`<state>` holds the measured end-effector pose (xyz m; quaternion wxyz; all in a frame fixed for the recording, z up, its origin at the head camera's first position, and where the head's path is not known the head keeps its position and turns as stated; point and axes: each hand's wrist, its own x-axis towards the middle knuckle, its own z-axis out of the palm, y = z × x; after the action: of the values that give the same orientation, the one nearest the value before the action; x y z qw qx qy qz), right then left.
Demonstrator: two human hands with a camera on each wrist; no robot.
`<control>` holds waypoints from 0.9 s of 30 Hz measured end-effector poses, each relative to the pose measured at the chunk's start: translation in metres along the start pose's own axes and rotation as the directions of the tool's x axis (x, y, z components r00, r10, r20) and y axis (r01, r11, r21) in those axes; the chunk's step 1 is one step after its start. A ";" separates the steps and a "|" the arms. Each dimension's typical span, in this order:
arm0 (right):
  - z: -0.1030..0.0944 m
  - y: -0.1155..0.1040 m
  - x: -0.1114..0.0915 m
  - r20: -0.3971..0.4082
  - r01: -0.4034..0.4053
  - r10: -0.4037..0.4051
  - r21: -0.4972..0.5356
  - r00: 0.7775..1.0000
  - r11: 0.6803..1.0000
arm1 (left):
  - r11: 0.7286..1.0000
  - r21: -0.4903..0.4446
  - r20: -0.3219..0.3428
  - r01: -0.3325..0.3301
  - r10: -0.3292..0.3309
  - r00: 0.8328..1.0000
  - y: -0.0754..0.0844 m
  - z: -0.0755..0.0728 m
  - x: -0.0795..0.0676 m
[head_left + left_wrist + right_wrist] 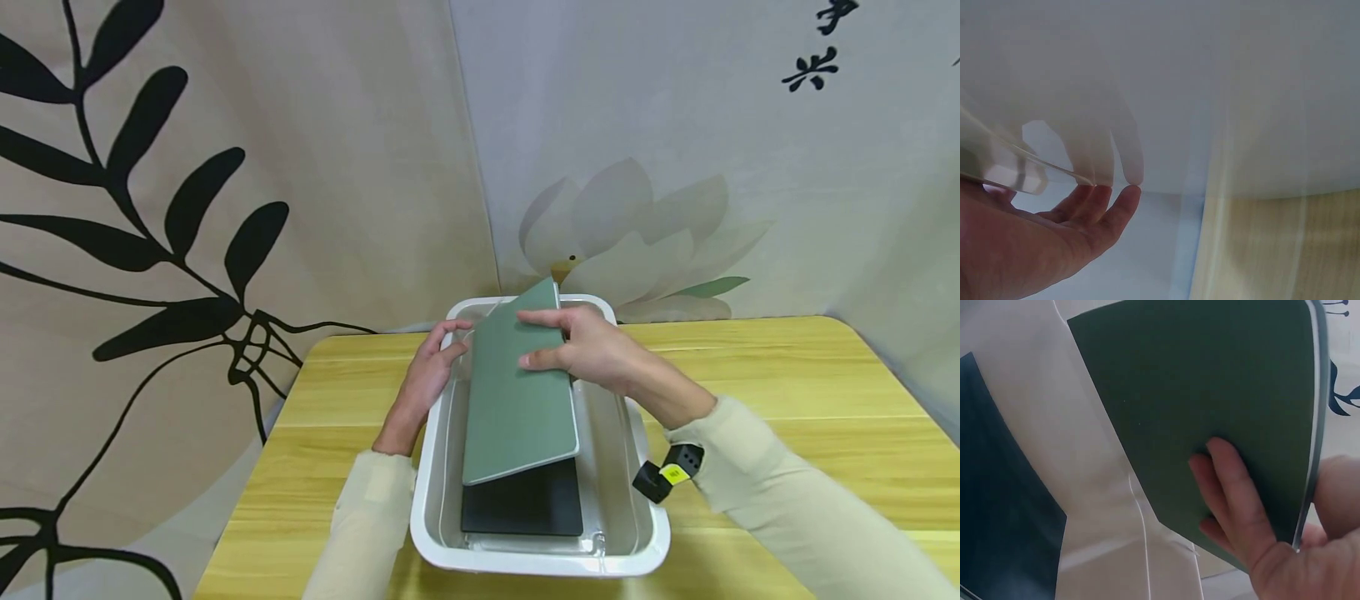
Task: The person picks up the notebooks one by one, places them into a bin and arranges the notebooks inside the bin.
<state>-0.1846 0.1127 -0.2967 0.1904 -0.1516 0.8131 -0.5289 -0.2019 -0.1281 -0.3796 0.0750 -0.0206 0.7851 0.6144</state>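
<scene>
A green notebook [517,400] is tilted inside a white plastic basin [540,566], its far end raised to the rim. My right hand [600,350] grips it near the far right edge, thumb on the upper cover. In the right wrist view, several fingers lie flat against the notebook's underside [1191,381]. Below it, a black flat notebook-like item [522,508] lies on the basin floor, partly covered. At the basin's left rim, my left hand [423,379] holds on, thumb inside; the left wrist view shows its fingertips against the outer wall [1166,125].
The basin stands on a yellow wood-grain table [780,425]. Behind the table hangs a pale cloth [360,167] with printed dark leaves and a flower. A black device with a yellow label [675,473] is strapped at the right wrist, over the basin's right rim.
</scene>
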 end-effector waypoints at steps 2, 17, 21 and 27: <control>0.003 -0.001 0.001 0.006 -0.018 0.018 0.029 1.000 0.999 | 1.000 -0.004 -0.004 -0.003 0.003 1.000 0.000 0.000 0.000; 0.021 -0.003 0.007 -0.002 -0.091 0.091 0.006 0.996 0.996 | 1.000 -0.003 -0.007 -0.024 0.024 1.000 -0.001 0.001 0.000; 0.026 -0.005 0.008 -0.013 -0.123 0.122 -0.032 0.992 0.992 | 1.000 -0.010 -0.006 -0.016 0.016 1.000 0.000 0.001 0.000; 0.033 -0.007 0.010 0.007 -0.141 0.142 -0.043 0.990 0.989 | 1.000 -0.014 0.019 -0.008 0.009 1.000 0.000 -0.001 -0.001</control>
<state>-0.1779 0.0789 -0.3038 0.2281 -0.1000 0.8319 -0.4960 -0.2012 -0.1293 -0.3796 0.0799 -0.0119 0.7802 0.6203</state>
